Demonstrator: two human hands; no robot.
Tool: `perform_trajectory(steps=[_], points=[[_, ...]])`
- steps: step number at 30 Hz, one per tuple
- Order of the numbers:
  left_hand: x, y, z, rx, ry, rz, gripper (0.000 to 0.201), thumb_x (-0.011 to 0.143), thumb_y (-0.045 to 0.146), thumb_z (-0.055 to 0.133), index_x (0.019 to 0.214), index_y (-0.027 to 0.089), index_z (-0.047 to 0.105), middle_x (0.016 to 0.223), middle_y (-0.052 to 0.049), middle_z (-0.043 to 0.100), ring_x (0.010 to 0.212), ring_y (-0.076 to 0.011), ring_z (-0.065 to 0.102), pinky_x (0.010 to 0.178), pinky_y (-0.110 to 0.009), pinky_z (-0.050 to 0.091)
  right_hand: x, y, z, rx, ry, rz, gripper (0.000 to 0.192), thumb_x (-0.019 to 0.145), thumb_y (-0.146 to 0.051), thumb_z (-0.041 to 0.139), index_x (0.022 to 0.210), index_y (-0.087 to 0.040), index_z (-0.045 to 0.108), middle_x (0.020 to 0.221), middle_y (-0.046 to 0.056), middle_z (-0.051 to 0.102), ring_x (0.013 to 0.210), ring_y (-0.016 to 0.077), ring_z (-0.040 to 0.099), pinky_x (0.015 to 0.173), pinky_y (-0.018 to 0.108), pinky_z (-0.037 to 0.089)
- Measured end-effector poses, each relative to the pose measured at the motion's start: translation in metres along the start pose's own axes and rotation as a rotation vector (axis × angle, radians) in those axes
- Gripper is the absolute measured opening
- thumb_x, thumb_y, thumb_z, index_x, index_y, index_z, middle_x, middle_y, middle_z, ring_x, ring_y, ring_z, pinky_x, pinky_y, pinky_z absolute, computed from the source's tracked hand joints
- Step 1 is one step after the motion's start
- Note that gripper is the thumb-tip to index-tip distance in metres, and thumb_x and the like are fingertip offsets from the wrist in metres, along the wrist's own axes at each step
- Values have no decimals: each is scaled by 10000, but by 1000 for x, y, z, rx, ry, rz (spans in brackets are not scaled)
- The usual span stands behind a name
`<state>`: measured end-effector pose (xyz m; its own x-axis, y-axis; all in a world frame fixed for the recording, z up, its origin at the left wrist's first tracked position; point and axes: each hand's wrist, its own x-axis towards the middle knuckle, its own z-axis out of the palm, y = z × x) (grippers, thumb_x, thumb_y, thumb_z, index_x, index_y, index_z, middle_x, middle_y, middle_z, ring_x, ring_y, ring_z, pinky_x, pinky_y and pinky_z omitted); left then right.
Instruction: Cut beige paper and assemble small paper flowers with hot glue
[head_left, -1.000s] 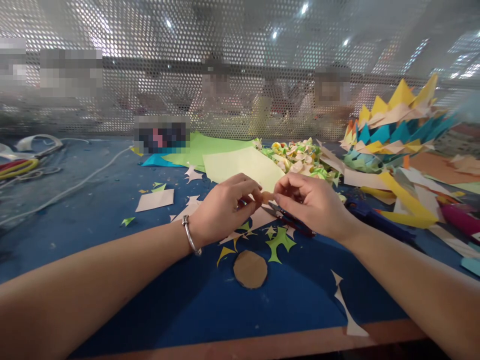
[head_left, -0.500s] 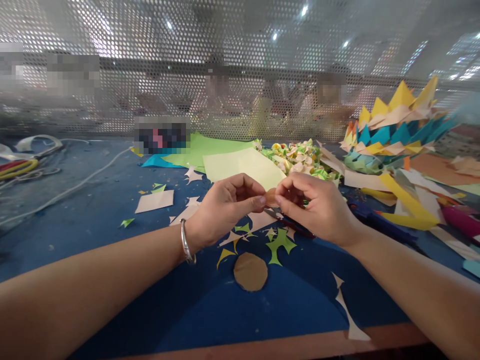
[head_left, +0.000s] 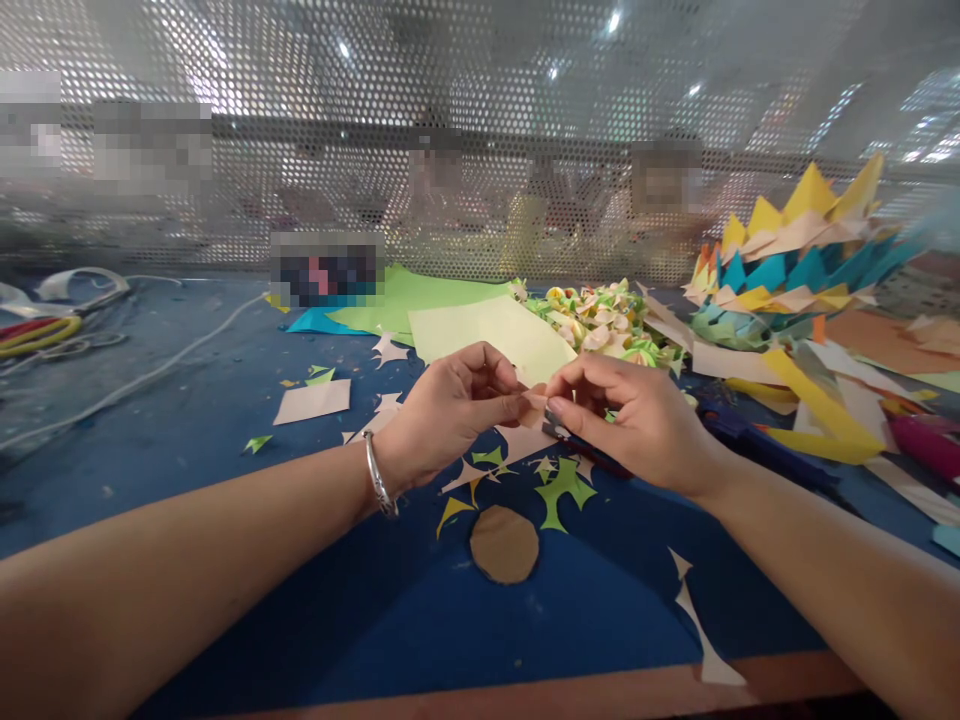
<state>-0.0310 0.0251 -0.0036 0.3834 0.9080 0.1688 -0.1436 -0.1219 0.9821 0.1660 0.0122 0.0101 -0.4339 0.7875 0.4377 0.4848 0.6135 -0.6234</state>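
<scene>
My left hand point(head_left: 469, 410) and my right hand point(head_left: 622, 415) meet above the middle of the blue table, fingertips almost touching. Between them both pinch a small piece of pale peach paper point(head_left: 535, 407), mostly hidden by the fingers. Below the hands lies a round brown cardboard disc point(head_left: 505, 545). Around it are green paper scraps point(head_left: 559, 490) and a yellow scrap point(head_left: 454, 512). Behind the fingers a pale yellow paper sheet point(head_left: 480, 335) lies flat. Scissors, partly covered, seem to lie under my right hand.
A heap of small curled paper pieces point(head_left: 600, 315) lies at the back. Right of it stands a pointed, layered paper stack point(head_left: 795, 255). A blue glue gun point(head_left: 765, 445) and yellow strips point(head_left: 832, 420) lie right. A cable point(head_left: 161, 360) crosses the left; a perforated screen point(head_left: 465, 70) rises behind.
The fingers have shifted slightly on the small paper piece, which now shows a lighter, angled face. My right hand has dropped a little. The whole view has moved slightly.
</scene>
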Motion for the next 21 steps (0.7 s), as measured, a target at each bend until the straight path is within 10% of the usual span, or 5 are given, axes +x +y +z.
perform_trajectory(steps=[21], points=[[7,-1,-8,-112,-163,-5,234,728,36,699,790,154,506,745,18,663,682,-78,643,680,-213,490,-1,3,-2,303,-91,107,103,872,-253,599,830,-160,585,621,-48,493,499,55,415,436,182,318]])
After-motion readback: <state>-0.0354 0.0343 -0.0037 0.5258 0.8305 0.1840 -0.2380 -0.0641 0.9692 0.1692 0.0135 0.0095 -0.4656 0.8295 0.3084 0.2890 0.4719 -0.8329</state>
